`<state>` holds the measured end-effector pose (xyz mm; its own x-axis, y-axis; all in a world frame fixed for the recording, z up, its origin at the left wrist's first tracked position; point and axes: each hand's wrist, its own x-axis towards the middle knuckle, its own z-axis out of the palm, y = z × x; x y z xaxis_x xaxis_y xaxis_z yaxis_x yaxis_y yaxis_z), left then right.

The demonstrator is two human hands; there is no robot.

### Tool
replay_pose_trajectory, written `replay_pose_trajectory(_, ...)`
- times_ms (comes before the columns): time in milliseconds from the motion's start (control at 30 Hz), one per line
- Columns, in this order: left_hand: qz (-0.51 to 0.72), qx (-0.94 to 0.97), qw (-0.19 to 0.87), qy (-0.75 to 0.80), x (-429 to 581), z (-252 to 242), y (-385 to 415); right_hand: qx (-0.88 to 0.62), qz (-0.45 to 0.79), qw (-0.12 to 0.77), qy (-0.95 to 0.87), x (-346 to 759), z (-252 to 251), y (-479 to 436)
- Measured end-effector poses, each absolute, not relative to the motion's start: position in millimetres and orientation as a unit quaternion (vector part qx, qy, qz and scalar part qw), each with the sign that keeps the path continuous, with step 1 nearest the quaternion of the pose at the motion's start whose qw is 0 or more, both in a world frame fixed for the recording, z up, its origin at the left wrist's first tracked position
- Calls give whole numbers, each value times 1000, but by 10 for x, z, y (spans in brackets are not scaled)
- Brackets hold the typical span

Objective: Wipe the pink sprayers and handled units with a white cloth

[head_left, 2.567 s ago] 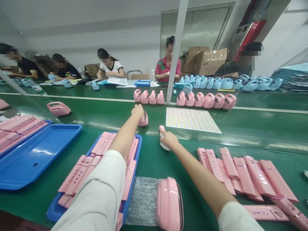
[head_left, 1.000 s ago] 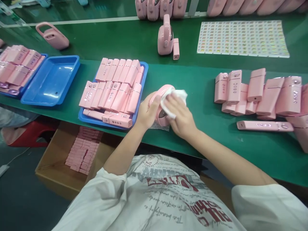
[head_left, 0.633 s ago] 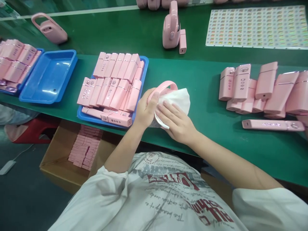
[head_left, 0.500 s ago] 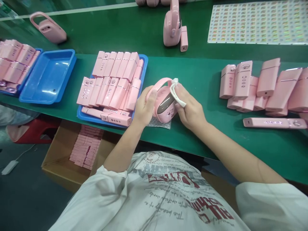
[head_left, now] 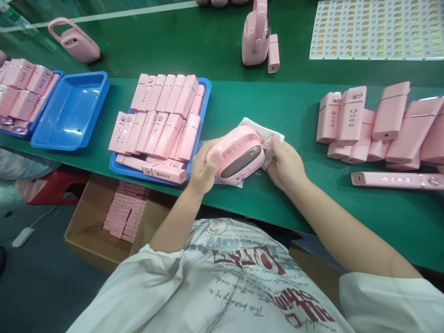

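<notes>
A pink handled device (head_left: 239,155) with a dark glossy window is held above the bench's front edge. My left hand (head_left: 205,169) is closed round its left end, thumb on top. In my right hand (head_left: 286,162) a white cloth (head_left: 258,128) is pinched between thumb and fingers, spread against the device's right end. Beneath the device lies a piece of clear plastic wrap (head_left: 231,183), mostly covered. What the device is exactly I cannot tell.
To the left, a blue tray (head_left: 205,104) holds several pink box-shaped devices (head_left: 166,134); another blue tray (head_left: 69,138) stands beyond it. More pink devices (head_left: 390,111) stand at right. A sticker sheet (head_left: 378,30) lies at the back. Below is a cardboard box (head_left: 93,252).
The device has turned so its handle and window face more upward. My right hand has moved slightly right, and the cloth is spread wider behind the device's right end.
</notes>
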<state>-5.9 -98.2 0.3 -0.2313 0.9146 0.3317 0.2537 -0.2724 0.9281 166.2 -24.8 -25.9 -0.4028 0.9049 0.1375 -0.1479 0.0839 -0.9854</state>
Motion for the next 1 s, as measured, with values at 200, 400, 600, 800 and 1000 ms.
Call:
replay_pose_trajectory(200, 607, 538, 320, 490, -148, -107, -964, -325, 600, 443, -581, 1706, -199, -262)
replay_pose_trajectory(400, 611, 520, 332, 496, -198, -184, -975, -306, 587, 424, -618, 1721, -147, -302)
replay_pose_trajectory(600, 604, 566, 314, 466, -173, -108, -979, -313, 582, 432, -614, 1717, -150, -327)
replay_pose_trajectory(800, 497, 636, 379, 453, 31, 105, -956, -298, 426, 446, -728, 1795, 0, -410)
replay_pose_trajectory(1000, 476, 622, 388, 486, -1, 63, -984, -136, 180, 446, -866, 1738, 99, -516)
